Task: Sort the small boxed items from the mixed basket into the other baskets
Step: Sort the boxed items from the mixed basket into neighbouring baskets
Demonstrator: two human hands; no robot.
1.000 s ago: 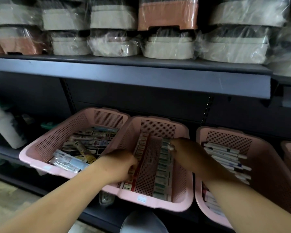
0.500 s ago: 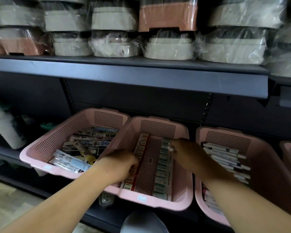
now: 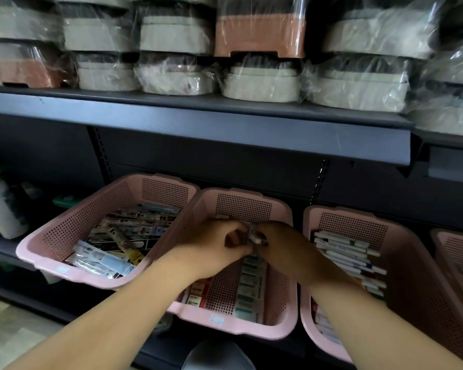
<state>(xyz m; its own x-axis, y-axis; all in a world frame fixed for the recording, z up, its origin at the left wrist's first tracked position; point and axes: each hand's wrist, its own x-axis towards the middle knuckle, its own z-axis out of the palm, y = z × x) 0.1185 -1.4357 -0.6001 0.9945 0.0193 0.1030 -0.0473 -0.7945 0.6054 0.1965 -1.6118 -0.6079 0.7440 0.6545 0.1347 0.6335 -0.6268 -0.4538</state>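
Observation:
Three pink perforated baskets stand side by side on the lower shelf. The left basket (image 3: 51,237) holds a loose mix of small boxes and tubes (image 3: 110,259). In the middle basket (image 3: 284,327) a row of red boxes (image 3: 195,292) and a row of green-white boxes (image 3: 249,287) stand lined up. The right basket (image 3: 412,263) holds stacked white boxes (image 3: 345,249). My left hand (image 3: 217,248) and my right hand (image 3: 284,249) meet at the far end of the middle basket, and both pinch a small whitish box (image 3: 254,235) between their fingertips.
A dark shelf edge (image 3: 225,129) overhangs the baskets, with plastic-wrapped stools stacked above it. A fourth pink basket (image 3: 460,252) shows at the far right. A white bottle (image 3: 0,214) stands to the left of the baskets. A grey round object (image 3: 219,356) sits below.
My left hand has moved from the red row up and to the right, meeting my right hand at the small box. My right hand has barely shifted.

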